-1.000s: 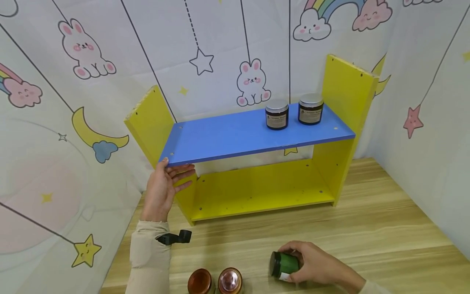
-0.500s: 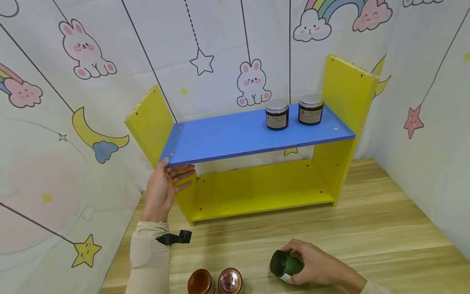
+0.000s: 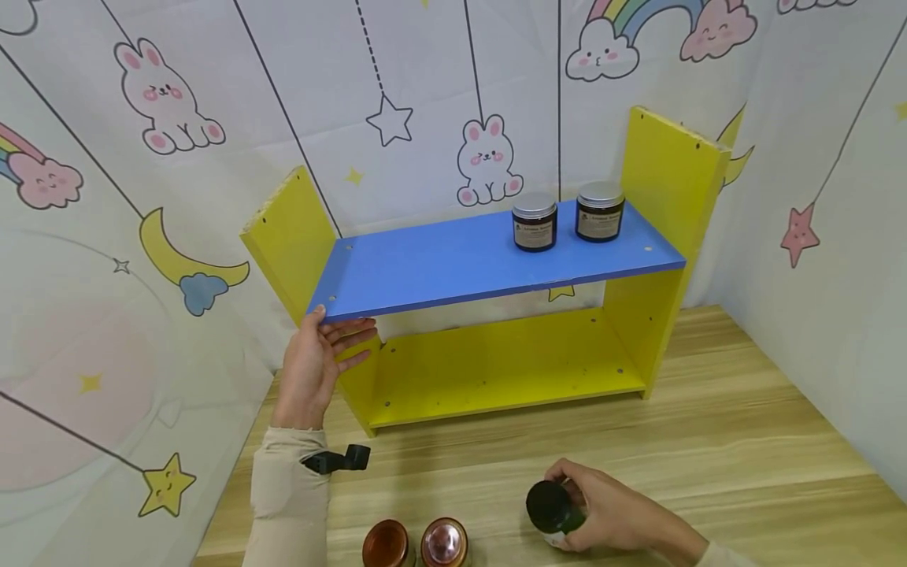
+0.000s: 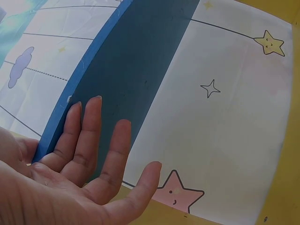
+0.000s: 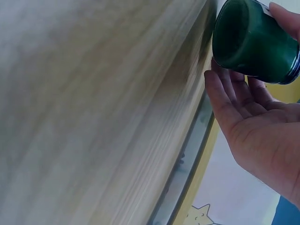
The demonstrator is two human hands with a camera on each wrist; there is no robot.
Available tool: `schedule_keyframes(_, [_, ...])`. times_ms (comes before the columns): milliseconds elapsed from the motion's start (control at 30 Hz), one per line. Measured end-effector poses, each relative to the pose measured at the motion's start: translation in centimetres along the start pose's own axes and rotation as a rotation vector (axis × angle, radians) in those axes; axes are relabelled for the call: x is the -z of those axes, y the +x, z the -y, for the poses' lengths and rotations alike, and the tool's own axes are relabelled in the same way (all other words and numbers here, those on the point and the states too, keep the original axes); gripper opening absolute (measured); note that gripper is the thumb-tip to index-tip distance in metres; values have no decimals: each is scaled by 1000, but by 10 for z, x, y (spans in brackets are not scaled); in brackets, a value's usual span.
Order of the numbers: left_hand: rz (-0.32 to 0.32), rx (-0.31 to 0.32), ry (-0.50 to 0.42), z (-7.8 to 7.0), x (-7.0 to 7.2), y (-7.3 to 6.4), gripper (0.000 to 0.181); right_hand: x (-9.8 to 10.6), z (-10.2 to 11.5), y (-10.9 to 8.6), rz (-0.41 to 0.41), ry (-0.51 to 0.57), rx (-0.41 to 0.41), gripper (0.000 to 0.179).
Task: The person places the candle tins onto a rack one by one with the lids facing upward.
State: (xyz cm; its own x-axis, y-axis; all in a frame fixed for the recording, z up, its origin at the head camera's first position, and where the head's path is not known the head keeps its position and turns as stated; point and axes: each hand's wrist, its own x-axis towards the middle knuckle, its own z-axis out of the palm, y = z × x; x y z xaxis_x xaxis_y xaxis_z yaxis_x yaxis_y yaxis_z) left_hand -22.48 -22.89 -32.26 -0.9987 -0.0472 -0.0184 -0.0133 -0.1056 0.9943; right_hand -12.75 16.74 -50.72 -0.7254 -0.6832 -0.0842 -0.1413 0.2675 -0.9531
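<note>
Fingers of my right hand (image 3: 604, 510) grip a small green glass jar (image 3: 549, 506) with a black lid, low over the wooden table. In the head view its lid tilts up and to the left; in the right wrist view the jar's green base (image 5: 232, 35) shows, with the thumb on one side and fingers on the other. My left hand (image 3: 309, 370) holds the front left corner of the blue shelf board (image 3: 432, 264), thumb at the top edge, the other fingers spread below it. Two dark jars (image 3: 534, 223) with silver lids and beige labels stand on the board's right half.
The blue board spans a yellow shelf unit (image 3: 496, 370) with tall side panels. Two reddish-brown glass jars (image 3: 444, 542) stand at the table's (image 3: 744, 441) front edge, left of my right hand. White cloth with printed rabbits and stars (image 3: 425, 94) hangs around the back and sides.
My right hand has turned the green jar from lying nearly sideways toward upright, so its black lid now faces up more. The left hand, shelf unit and other jars stay put.
</note>
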Motion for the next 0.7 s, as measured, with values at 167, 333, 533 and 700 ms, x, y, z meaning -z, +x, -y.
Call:
schedule_keyframes(167, [0,3,-1,-1,0,0,56,1,0,0,35,33,-10,61])
schedule_keyframes(333, [-2,2,-1,-1,0,0,55,-1,-1,-2,46,1,42,62])
schedule_keyframes(533, [-2,-2,1,-1,0,-1,55,0,-2,-6,67,72,49,67])
schedule_keyframes(700, [-4,2,3,-1,0,-1,55,2,1,-13,75,127,36,75])
